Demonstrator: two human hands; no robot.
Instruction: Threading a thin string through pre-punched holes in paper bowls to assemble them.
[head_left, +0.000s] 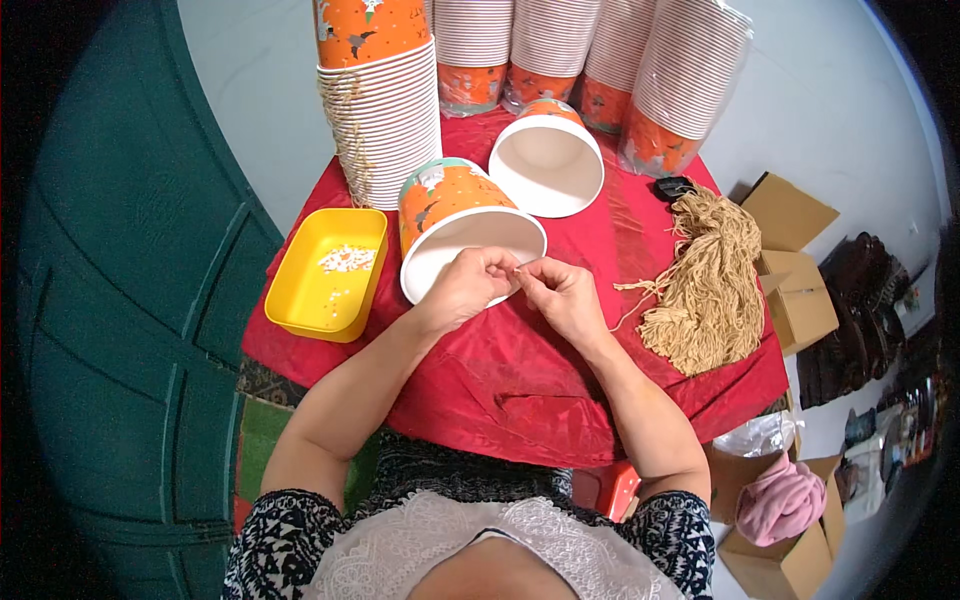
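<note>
From the head view, the left hand [462, 290] and the right hand [565, 297] meet at the picture's centre, fingertips pinched together on a thin tan string [625, 318] that trails off toward 3 o'clock. Both sets of fingers are clenched in a fine pinch right at the rim of an orange paper bucket [455, 225] lying on its side, its white mouth facing the person; the left hand rests against that rim at 6 o'clock of the opening. A second bucket [548, 160] lies just behind it at 1 o'clock. The bundle of tan string [705, 285] sits near the right hand at 3 o'clock, close to the right edge of the red cloth surface [520, 380]. A yellow tray [310, 310] holding small white bits lies at 9 o'clock, at the surface's left edge. Stacks of buckets [385, 130] crowd the far edge at 12 o'clock. Bare red cloth lies between the hands and the near edge at 6 o'clock. Cardboard boxes [795, 290] stand beyond the right edge.
</note>
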